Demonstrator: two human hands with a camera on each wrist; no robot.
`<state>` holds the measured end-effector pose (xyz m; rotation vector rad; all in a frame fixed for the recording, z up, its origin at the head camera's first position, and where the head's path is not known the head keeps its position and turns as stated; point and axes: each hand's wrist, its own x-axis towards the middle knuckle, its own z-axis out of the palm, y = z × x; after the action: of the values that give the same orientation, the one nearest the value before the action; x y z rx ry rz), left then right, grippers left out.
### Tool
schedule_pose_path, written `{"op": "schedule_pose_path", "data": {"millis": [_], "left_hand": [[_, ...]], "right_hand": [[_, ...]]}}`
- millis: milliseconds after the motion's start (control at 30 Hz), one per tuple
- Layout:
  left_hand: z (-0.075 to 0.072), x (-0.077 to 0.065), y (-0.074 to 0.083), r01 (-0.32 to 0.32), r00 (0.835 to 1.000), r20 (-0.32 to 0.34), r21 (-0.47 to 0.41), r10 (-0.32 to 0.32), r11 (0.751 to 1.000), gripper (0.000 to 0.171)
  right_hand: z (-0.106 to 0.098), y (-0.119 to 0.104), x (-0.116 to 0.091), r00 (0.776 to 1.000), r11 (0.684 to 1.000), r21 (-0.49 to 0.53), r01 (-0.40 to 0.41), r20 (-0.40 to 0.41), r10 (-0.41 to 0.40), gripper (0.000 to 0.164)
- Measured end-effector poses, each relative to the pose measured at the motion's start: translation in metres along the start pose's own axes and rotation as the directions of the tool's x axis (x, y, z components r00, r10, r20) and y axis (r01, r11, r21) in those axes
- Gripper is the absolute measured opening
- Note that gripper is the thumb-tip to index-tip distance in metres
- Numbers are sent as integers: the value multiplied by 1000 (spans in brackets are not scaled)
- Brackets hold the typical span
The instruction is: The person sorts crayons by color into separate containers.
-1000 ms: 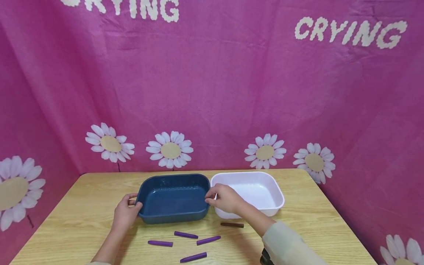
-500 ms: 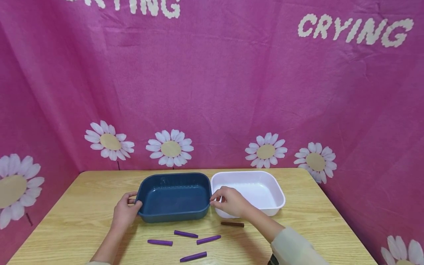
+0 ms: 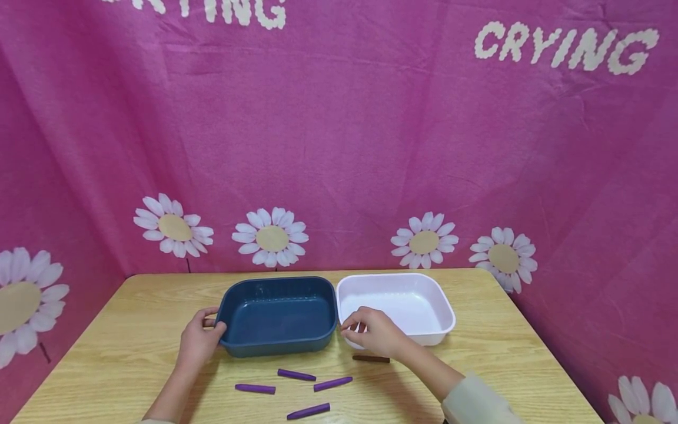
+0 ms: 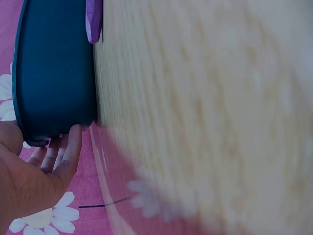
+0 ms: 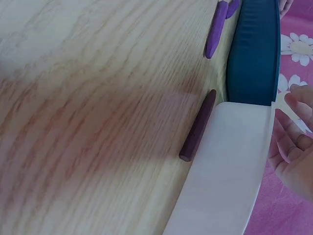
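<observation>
A dark blue rectangular tub (image 3: 281,347) stands on the table. My left hand (image 3: 198,338) grips its left end, thumb over the rim and fingers against the outside wall, as the left wrist view shows with the hand (image 4: 39,171) at the tub's end (image 4: 58,73). Beside the tub's right side is a white tub (image 3: 434,335). Over its near left corner my right hand (image 3: 373,333) hovers with loosely bent fingers. In the right wrist view that hand (image 5: 296,142) shows nothing between thumb and fingers, just beyond the white rim.
Several purple crayons (image 3: 296,374) lie on the wooden table (image 3: 106,377) in front of the blue tub. One brown crayon (image 3: 371,358) lies before the white tub, below my right hand. A pink curtain (image 3: 339,147) with daisies hangs behind the table.
My right hand has drawn back from the blue tub's right rim, moving slightly right and nearer over the white tub's corner. The left hand keeps its hold; tubs and crayons stay put.
</observation>
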<state>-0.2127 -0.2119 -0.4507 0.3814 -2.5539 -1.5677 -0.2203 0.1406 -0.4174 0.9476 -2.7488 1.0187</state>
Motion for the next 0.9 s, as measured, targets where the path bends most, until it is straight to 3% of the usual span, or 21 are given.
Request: {"op": "schedule_pose_path", "data": {"millis": [100, 233, 533, 900], "left_hand": [[0, 0, 1, 0, 1000, 4, 0, 0, 1000, 47], [0, 0, 1, -7, 1000, 6, 10, 6, 1000, 47], [-1, 2, 0, -27, 1000, -6, 1, 27, 1000, 46], [-1, 1, 1, -28, 1000, -1, 9, 28, 1000, 45]], "right_hand": [[0, -1, -3, 997, 999, -38, 11, -73, -13, 10], [-4, -4, -7, 991, 1000, -16, 12, -134, -15, 9], [-8, -3, -20, 998, 999, 47, -21, -53, 24, 8], [-13, 7, -38, 998, 998, 52, -25, -53, 28, 8]]}}
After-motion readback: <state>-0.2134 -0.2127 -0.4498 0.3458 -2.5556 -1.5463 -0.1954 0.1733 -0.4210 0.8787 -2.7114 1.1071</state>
